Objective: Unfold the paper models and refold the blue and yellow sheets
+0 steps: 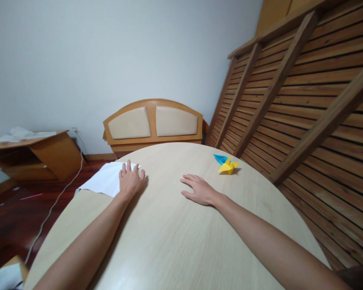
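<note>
My left hand (pixel 131 179) lies palm down at the far left edge of a round pale wooden table (pixel 169 233), its fingers resting on a stack of white paper (pixel 104 180) that overhangs the table edge. My right hand (pixel 199 189) is flat on the bare tabletop, fingers spread, holding nothing. A yellow folded paper figure (pixel 228 166) and a blue one (pixel 220 158) behind it sit on the table's far right, a short way beyond my right hand.
A slatted wooden bed frame (pixel 305 100) leans along the right. A wooden headboard with beige panels (pixel 153 123) stands against the back wall. A low wooden stand (pixel 33 155) with papers is at left, and a white cable (pixel 57 201) runs across the dark floor.
</note>
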`<state>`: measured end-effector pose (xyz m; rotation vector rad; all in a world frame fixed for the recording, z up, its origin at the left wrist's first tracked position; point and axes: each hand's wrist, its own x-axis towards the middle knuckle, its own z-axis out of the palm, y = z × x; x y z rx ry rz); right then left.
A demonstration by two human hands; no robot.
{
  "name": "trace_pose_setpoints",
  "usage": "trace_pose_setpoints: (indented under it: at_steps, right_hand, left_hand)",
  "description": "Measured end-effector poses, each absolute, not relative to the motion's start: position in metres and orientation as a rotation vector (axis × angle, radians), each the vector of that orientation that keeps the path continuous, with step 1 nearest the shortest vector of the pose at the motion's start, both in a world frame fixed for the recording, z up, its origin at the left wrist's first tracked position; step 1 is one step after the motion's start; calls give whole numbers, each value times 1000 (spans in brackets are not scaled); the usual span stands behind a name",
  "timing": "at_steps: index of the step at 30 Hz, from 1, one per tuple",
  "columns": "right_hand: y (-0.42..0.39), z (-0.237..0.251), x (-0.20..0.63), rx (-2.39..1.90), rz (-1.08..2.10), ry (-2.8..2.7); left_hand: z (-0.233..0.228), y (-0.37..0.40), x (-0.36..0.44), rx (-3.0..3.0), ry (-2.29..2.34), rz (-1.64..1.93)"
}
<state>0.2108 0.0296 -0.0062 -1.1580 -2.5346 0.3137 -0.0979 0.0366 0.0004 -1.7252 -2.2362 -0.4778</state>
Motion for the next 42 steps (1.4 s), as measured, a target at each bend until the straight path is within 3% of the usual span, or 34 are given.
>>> trace_pose_setpoints:
  at_steps: [5, 10, 21, 27, 36, 42]
  right_hand:
    - [31, -8, 210, -1151, 300, -2535]
    - [30, -8, 210, -1156, 305, -2534]
    - [38, -9, 210, -1065, 310, -2142]
    - [38, -8, 210, -967, 339, -2157]
    - [27, -10, 207, -966, 408, -2617]
    - [21, -2, 207, -1184, 425, -2680]
  left_hand:
    - [-6, 40, -113, -1696, -2519, -358]
    - [-3, 35, -96, -1878, -2411, -348]
    - [13, 1, -19, -2938, -1164, -453]
    - [19, -19, 4, -3236, -751, -503]
    - [-4, -4, -5, -2867, -1299, -868]
    - [-20, 4, -11, -2771, -1646, -431]
